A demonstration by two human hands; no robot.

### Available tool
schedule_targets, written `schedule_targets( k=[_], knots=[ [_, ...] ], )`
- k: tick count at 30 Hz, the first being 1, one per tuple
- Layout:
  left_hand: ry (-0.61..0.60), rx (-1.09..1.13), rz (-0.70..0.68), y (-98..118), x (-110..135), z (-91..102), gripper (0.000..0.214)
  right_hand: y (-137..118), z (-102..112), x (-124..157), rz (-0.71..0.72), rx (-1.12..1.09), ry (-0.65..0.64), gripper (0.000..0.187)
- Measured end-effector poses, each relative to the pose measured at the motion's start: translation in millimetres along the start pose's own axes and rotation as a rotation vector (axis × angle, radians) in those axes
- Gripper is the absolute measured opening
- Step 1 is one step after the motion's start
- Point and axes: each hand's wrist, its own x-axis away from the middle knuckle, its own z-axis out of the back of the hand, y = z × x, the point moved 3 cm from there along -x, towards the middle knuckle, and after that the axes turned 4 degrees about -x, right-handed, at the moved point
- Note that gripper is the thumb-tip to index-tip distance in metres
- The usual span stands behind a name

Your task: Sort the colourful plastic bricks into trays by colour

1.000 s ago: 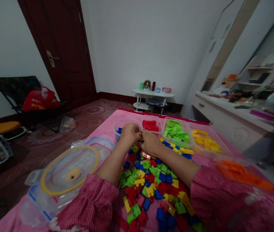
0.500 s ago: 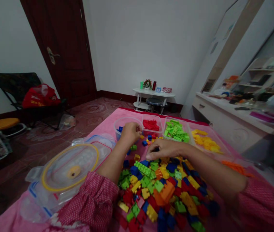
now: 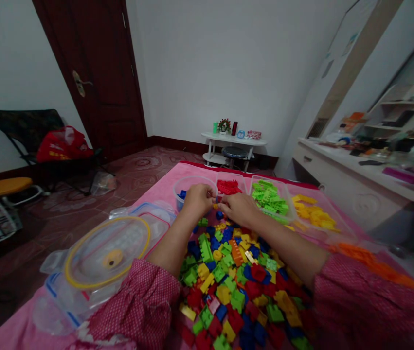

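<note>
My left hand (image 3: 198, 198) is at the near right rim of a round clear tub (image 3: 176, 185) with blue toy building bricks (image 3: 182, 194) in it. Its fingers are pinched together; what they hold, if anything, is hidden. Close beside it, my right hand (image 3: 241, 209) reaches in from the right with its fingertips drawn together, near the left fingertips. Anything between them is too small to make out. Just below lies a small blue brick (image 3: 220, 215). A mixed pile of bricks (image 3: 228, 284) spreads across the pink cloth between my forearms.
Clear boxes along the far side hold red bricks (image 3: 228, 186), green bricks (image 3: 270, 197) and yellow bricks (image 3: 316, 216). Orange bricks (image 3: 374, 262) lie at the right beyond my sleeve. Stacked clear lids (image 3: 108, 253) cover the left side. A cluttered dresser (image 3: 338, 165) stands at right.
My right hand has moved forward and left from above the pile to beside my left hand. Bricks in the pile have shifted, and the large orange piece no longer shows at its middle.
</note>
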Motion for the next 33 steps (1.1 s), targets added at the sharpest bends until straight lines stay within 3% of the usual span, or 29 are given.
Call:
schedule_targets(
  k=[8,14,22,28,33],
  knots=[
    [0.014,-0.001,-0.014,1.9,2.1,1.7,0.009,-9.5,-19.9,-20.3,-0.046,0.03,-0.128,0.035],
    [0.0,-0.023,0.01,2.7,2.1,2.5,0.011,-20.1,-4.3,-18.8,-0.02,0.045,-0.136,0.033],
    [-0.008,0.014,0.024,-0.3,1.0,1.1,0.013,-48.7,-4.1,7.8,0.161,0.043,-0.074,0.03],
    [-0.011,0.003,0.023,1.5,1.7,1.5,0.012,-58.1,-13.2,11.8,0.439,0.123,-0.085,0.028],
    [-0.014,-0.034,-0.012,3.5,1.8,4.2,0.014,-69.0,-11.0,15.1,0.407,0.113,-0.099,0.031]
  ],
)
